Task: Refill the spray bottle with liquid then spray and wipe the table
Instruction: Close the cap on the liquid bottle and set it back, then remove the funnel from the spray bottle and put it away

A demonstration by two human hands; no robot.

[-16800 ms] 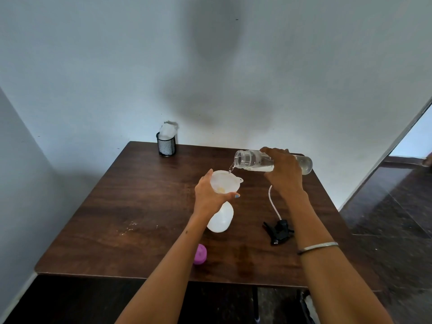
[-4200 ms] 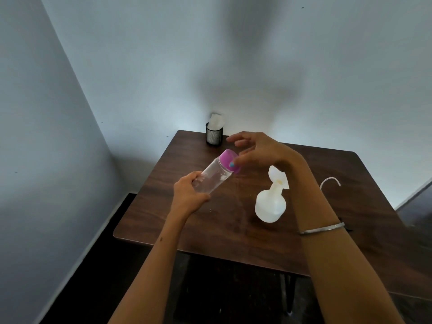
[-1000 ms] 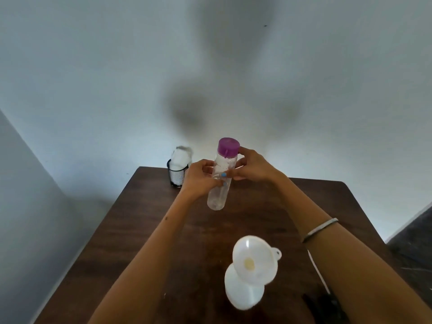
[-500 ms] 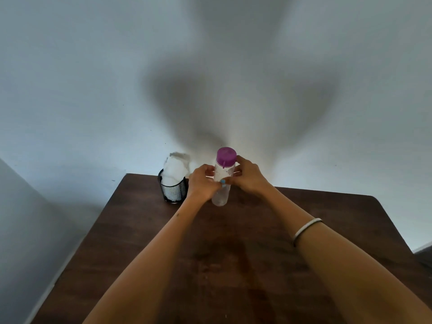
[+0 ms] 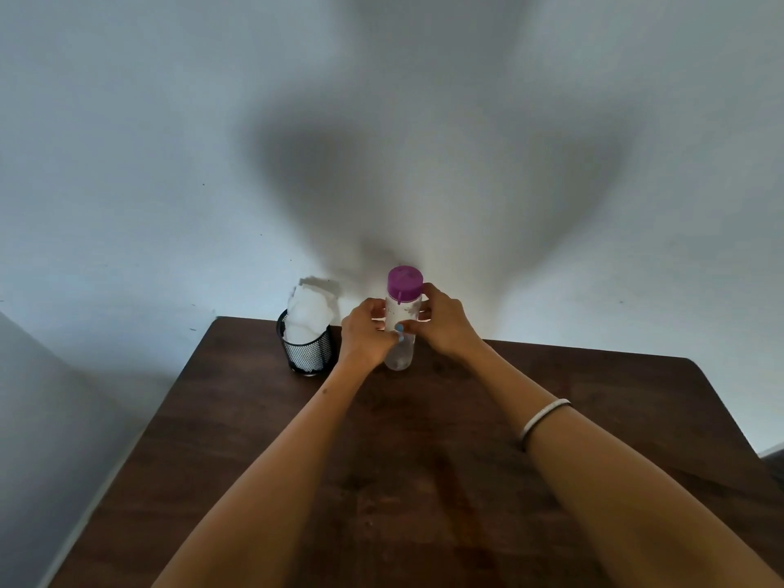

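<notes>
A clear water bottle (image 5: 401, 354) with a purple cap (image 5: 405, 283) stands upright at the far edge of the brown table (image 5: 594, 418), close to the wall. My left hand (image 5: 365, 337) grips its body from the left and my right hand (image 5: 443, 324) grips it from the right. The bottle's base rests on or just above the tabletop; I cannot tell which. The spray bottle, the funnel and the spray head are out of view.
A black mesh cup (image 5: 306, 354) holding white cloths or tissue (image 5: 307, 311) stands just left of the bottle, near the table's far left corner. The white wall rises right behind them. The table's left edge runs down to a grey floor.
Both hands carried the capped bottle away from me to the table's far edge, beside the mesh cup. The view tilted up, so the spray bottle with the funnel dropped out of sight.
</notes>
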